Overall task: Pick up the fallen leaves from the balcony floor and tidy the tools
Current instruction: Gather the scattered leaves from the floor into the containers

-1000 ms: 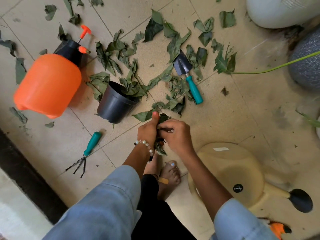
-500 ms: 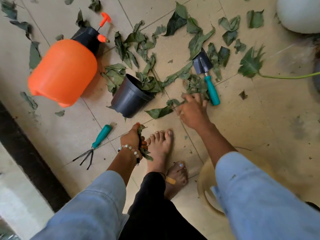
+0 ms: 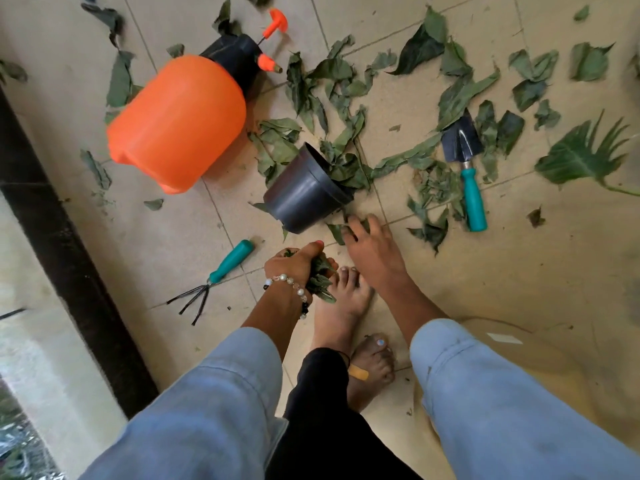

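Left hand (image 3: 299, 263), centre frame, grip clenched on a bunch of leaves (image 3: 320, 273), held low near the feet. I read it as the collecting hand, parked close so the other one can feed it.

Right hand (image 3: 372, 245) is down at the floor with fingers spread, tips on a leaf (image 3: 337, 232) right beside the base of the black pot (image 3: 304, 197). Can't tell if it's pinching that leaf yet or just touching it.

Pot lies tipped on its side mid-frame, mouth toward upper right, leaves spilling out of it. Most loose leaves (image 3: 460, 95) are scattered across the upper right of the frame, so plenty of pickup left.

Tools untouched: orange sprayer (image 3: 176, 119) on its side upper left, teal-handled trowel (image 3: 467, 174) right of centre among leaves, small hand rake (image 3: 214, 278) left of the left hand.

My read: nearest leaves get cleared first, tools later. Risk: the full left fist may shed leaves.
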Demonstrator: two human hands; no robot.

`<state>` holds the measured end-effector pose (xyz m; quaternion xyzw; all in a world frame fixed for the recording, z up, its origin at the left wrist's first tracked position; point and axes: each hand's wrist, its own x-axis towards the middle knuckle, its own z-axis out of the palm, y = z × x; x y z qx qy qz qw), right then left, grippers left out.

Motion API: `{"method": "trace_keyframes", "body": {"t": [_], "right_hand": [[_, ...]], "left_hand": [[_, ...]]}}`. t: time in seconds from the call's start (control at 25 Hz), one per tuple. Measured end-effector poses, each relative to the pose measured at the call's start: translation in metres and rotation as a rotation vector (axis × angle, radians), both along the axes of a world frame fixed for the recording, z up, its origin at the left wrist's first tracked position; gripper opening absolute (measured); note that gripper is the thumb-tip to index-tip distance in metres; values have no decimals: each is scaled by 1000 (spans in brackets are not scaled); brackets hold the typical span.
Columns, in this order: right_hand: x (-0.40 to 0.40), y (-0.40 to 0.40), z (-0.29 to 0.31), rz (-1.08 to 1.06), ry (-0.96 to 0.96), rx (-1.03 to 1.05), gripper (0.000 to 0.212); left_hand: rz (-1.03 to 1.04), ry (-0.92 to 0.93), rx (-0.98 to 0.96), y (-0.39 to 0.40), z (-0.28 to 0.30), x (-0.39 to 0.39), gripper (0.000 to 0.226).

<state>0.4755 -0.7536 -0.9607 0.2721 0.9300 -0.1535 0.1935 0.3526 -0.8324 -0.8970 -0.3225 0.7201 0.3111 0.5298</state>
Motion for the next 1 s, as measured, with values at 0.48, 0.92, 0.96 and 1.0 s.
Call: {"method": "trace_keyframes", "body": {"t": [0.48, 0.92, 0.96, 1.0], "right_hand": [[24, 5, 89, -915, 461, -831, 24], [83, 65, 60, -1090, 224, -294, 37], [80, 67, 43, -1004, 97, -215, 45], [75, 65, 26, -898, -36, -190, 54]], "left_hand": [[44, 23, 288, 18, 48, 41, 10], [-58, -1, 175, 34, 30, 44, 8], [-101, -1, 177, 34, 25, 43, 12], [-135, 2, 182, 36, 22, 42, 14]]}}
